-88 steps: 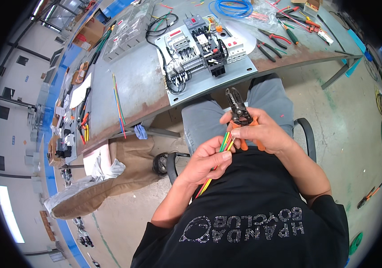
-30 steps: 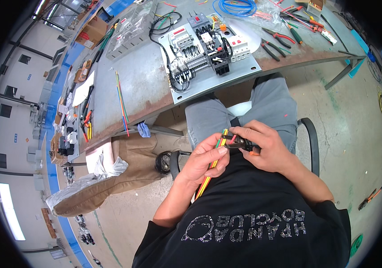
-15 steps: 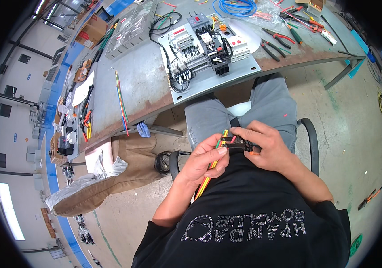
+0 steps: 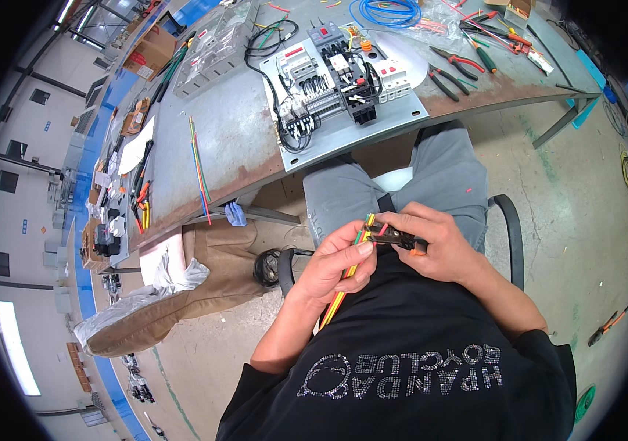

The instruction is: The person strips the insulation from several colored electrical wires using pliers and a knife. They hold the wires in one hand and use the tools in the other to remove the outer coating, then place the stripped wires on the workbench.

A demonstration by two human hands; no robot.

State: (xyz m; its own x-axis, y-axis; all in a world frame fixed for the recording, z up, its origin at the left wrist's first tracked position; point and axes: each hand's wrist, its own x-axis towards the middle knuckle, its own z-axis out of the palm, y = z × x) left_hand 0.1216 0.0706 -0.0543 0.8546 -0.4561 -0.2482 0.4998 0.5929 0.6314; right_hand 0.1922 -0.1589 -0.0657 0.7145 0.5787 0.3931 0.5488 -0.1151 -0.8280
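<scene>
Over my lap, my left hand pinches a bundle of thin yellow, red and green strands; I cannot tell whether they are wire or tubing. The bundle slants from its upper tips down against my black shirt. My right hand wraps round a pair of black-jawed pliers with a bit of orange on the handle. Their jaws point left and meet the upper part of the bundle, just beside my left fingertips. A short red piece shows by the jaws. My right palm hides most of the handles.
A metal plate with breakers, terminals and black wiring lies at the bench edge. Red-handled pliers and a blue wire coil lie behind. Coloured strands rest at left. A person's brown-trousered leg is beside me.
My right fingers have shifted slightly on the pliers, and the jaws have moved a little against the strands. My left hand keeps nearly the same place and hold.
</scene>
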